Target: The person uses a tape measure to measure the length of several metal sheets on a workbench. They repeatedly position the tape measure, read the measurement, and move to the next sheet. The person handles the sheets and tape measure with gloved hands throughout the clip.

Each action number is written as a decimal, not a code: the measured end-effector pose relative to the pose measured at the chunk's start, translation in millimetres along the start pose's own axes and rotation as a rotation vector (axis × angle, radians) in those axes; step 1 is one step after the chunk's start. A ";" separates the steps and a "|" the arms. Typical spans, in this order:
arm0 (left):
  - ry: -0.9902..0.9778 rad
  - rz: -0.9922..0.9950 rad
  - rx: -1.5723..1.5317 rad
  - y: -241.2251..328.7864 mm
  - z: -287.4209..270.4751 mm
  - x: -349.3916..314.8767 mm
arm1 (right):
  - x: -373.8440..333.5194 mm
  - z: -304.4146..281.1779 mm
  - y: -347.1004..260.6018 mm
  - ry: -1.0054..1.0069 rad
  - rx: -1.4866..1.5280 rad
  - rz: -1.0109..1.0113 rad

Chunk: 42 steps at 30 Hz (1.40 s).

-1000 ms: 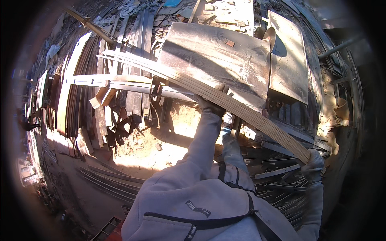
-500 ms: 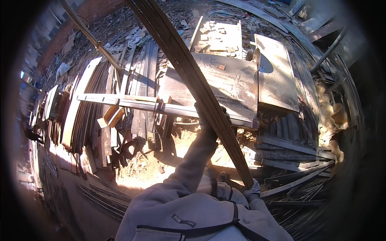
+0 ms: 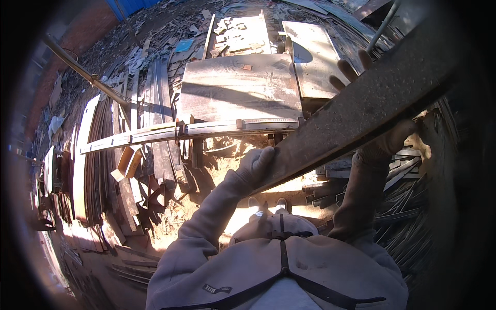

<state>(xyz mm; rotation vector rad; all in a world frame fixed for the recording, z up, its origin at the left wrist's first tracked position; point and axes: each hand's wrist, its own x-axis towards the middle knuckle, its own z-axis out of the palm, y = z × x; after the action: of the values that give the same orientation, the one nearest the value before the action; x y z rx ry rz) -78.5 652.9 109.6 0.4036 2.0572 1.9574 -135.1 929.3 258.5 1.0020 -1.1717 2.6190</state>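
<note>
A long dark wooden board [image 3: 356, 106] slants across in front of me, its broad face up, rising toward the far right. My left hand [image 3: 256, 165], in a light glove, closes round its lower left end. My right hand [image 3: 385, 144] supports it from beneath farther along; its fingers show past the far edge and its thumb at the near edge. Beyond the board is a saw table [image 3: 237, 88] with a brown, dusty top. A round saw blade [image 3: 289, 47] stands up in its slot, partly in shade. A long pale rail [image 3: 206, 130] runs along the table's near edge.
Stacked planks [image 3: 101, 155] stand at the left, near an angled metal pole [image 3: 85, 75]. Offcuts [image 3: 235, 36] lie on a pale panel behind the saw table. Long strips [image 3: 408, 217] are piled at right, and sandy ground [image 3: 206, 199] shows by my feet.
The board has swung from pointing far left to pointing far right, turning its broad face up. My left hand has come nearer to me, and my right hand has moved up and outward.
</note>
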 end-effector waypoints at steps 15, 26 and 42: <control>-0.704 -0.508 0.488 -47.8 -32.4 48.7 | -202.0 -143.4 41.4 1.245 0.085 0.203; -0.013 0.130 1.409 7.5 -119.5 114.0 | -160.8 -416.2 7.7 1.529 -0.142 0.473; -0.412 -0.235 1.089 -139.6 -82.9 348.9 | -85.3 -672.5 -40.7 1.586 -0.480 0.907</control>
<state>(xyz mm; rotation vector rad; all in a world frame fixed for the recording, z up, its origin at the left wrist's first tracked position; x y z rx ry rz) -434.5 703.3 -27.6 0.6464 2.5120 0.4170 -409.5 1440.2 -94.9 -1.7097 -1.5347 2.0697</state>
